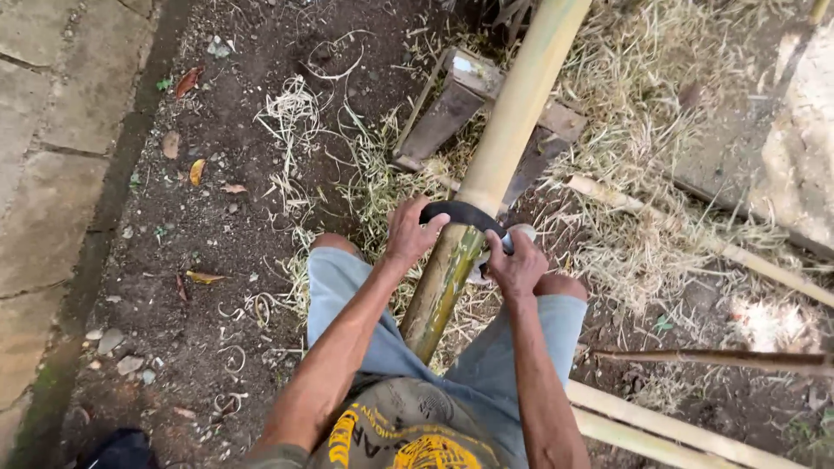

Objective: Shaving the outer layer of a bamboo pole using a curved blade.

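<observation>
A thick bamboo pole (pixel 512 113) runs from between my knees up and away over a low wooden stand (pixel 452 104). Its far part is pale and scraped; the part near me (pixel 439 291) is still green. A dark curved blade (pixel 460 213) lies across the pole. My left hand (pixel 407 233) grips the blade's left end. My right hand (pixel 517 265) holds its right end by a pale handle. I sit with the pole between my legs, in light blue shorts.
Pale bamboo shavings (pixel 638 165) litter the dirt around the stand. Thin bamboo poles (pixel 695 239) lie at the right, two more (pixel 660 430) at bottom right. Stone paving (pixel 43 174) borders the left. A concrete slab (pixel 804 148) sits at far right.
</observation>
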